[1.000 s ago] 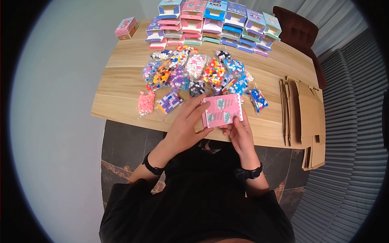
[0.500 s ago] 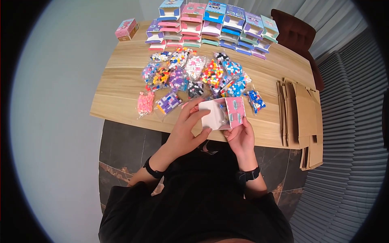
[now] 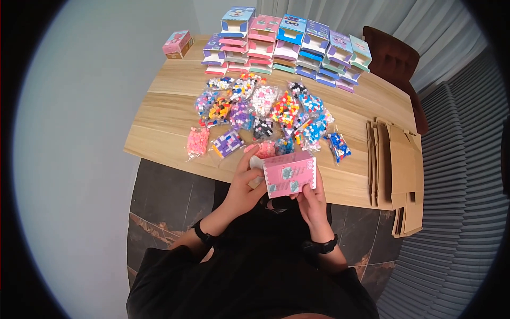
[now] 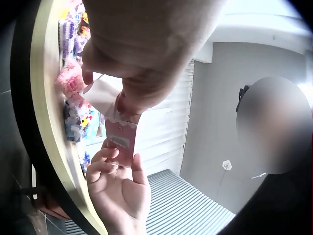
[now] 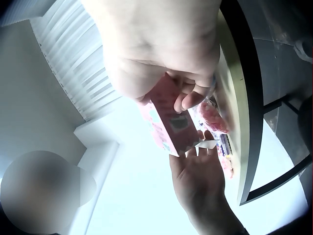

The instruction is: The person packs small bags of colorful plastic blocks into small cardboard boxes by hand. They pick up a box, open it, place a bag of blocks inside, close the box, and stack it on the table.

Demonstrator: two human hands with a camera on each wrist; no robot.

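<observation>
Head view, and one pink box (image 3: 289, 175) sits right between the two hands, just below the centre of the frame! On its right side, the right hand (image 3: 313, 204) grips it, thumb across the printed face; on its left, the left hand (image 3: 245, 186) is spread wide, fingers touching the single visible white flap (image 3: 256, 166) at that end. Left wrist view backs it up: left hand above, right hand below, box between. Beyond them on the bench (image 3: 159, 117), just past the hands, four bags lie at the near side of the spread: a pink bag (image 3: 197, 142) at centre left, a purple-and-white bag (image 3: 228, 143) next along, a second pink bag (image 3: 263, 149) partly hidden behind the box, and one blue bag (image 3: 338, 147) to the right. Behind comes a colourful heap of bags (image 3: 264, 101), overlapping too much for an exact count. Up at the top, six boxes (image 3: 264, 25) crown the stack, with one lone box (image 3: 178, 44) upper left, flattened cardboard (image 3: 402, 154) at the right, and one brown chair (image 3: 390, 50) upper right.
</observation>
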